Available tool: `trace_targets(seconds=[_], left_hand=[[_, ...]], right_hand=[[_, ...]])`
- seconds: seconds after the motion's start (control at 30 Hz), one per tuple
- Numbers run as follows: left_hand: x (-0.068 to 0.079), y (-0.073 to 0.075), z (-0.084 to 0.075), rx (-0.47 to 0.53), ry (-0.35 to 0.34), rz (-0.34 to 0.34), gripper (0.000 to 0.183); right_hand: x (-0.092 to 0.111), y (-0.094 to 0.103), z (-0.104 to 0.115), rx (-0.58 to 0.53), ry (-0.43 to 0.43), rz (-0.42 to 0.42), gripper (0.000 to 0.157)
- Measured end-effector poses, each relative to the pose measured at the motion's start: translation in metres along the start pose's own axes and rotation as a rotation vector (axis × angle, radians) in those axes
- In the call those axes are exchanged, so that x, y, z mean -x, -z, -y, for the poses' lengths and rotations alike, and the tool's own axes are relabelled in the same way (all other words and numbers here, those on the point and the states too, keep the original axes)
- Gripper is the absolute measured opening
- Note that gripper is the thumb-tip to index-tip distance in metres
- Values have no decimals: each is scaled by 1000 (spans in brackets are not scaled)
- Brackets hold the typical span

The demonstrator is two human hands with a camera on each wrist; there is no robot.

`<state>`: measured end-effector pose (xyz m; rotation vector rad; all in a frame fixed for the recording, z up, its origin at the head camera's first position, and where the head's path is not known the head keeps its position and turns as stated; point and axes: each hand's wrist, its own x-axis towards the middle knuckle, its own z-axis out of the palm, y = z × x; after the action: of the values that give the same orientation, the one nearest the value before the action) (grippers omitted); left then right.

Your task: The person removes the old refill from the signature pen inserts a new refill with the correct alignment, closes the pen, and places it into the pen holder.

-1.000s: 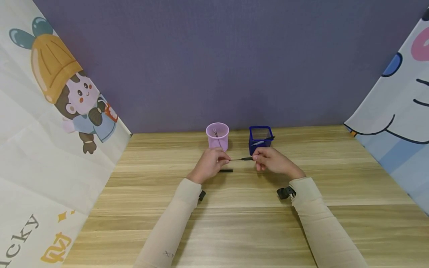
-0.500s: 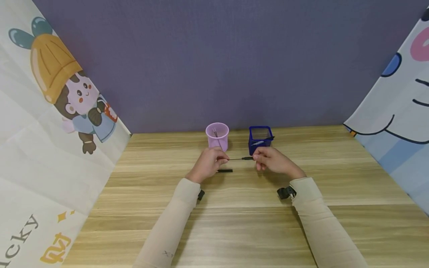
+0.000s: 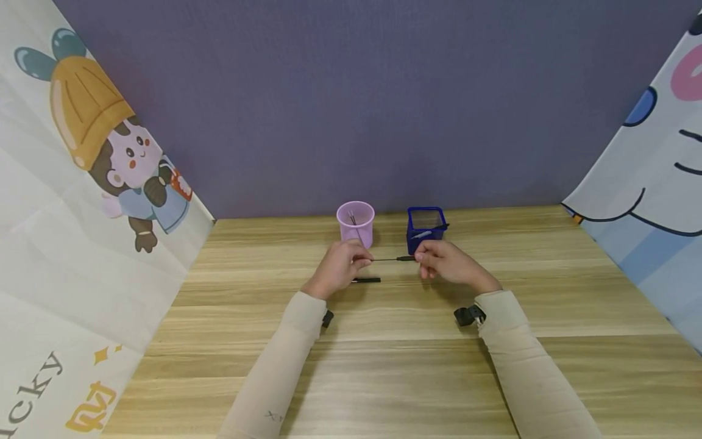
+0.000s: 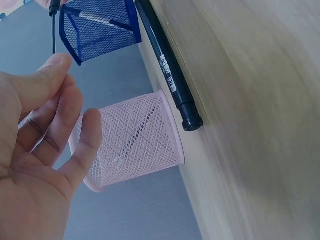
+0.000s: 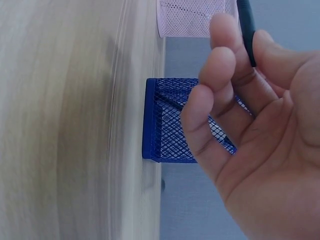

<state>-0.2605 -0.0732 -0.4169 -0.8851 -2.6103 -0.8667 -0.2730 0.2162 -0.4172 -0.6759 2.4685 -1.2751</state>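
My left hand (image 3: 342,265) pinches the left end of a thin dark rod that looks like a pen refill (image 3: 384,260). At the rod's right end is a thicker black pen piece (image 3: 406,258), pinched between the thumb and index finger of my right hand (image 3: 446,261). The rod spans level between both hands. In the left wrist view, my left thumb and index finger meet at its tip, and the other fingers are loosely bent. A black pen barrel (image 4: 167,65) with white print lies on the table below, partly hidden by my left hand in the head view.
A pink mesh pen cup (image 3: 355,222) stands behind my left hand with thin sticks inside. Behind my right hand is a square blue mesh holder (image 3: 425,210) containing pens. The wooden table (image 3: 395,378) ends at a grey-purple panel (image 3: 384,110).
My left hand has shifted slightly left, so a bit more of the thin rod shows between the hands. More of the barrel on the table is uncovered. My right hand has barely moved.
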Motion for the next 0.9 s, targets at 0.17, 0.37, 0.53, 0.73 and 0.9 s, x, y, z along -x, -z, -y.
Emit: trace_targets(seconds=[0.17, 0.37, 0.53, 0.73, 0.9], left_hand=[[0, 2, 1, 8, 11, 7, 8], [0, 3, 3, 8, 9, 2, 7], [0, 4, 3, 11, 12, -14, 6], [0, 5, 3, 5, 15, -20, 4], [0, 5, 3, 2, 9, -28, 4]], right_hand=[[0, 1, 0, -9, -2, -2, 27], [-1, 1, 0, -31, -15, 1, 27], [1, 1, 1, -32, -3, -4, 26], [2, 1, 1, -28, -3, -9, 27], [2, 2, 1, -33, -4, -10, 26]])
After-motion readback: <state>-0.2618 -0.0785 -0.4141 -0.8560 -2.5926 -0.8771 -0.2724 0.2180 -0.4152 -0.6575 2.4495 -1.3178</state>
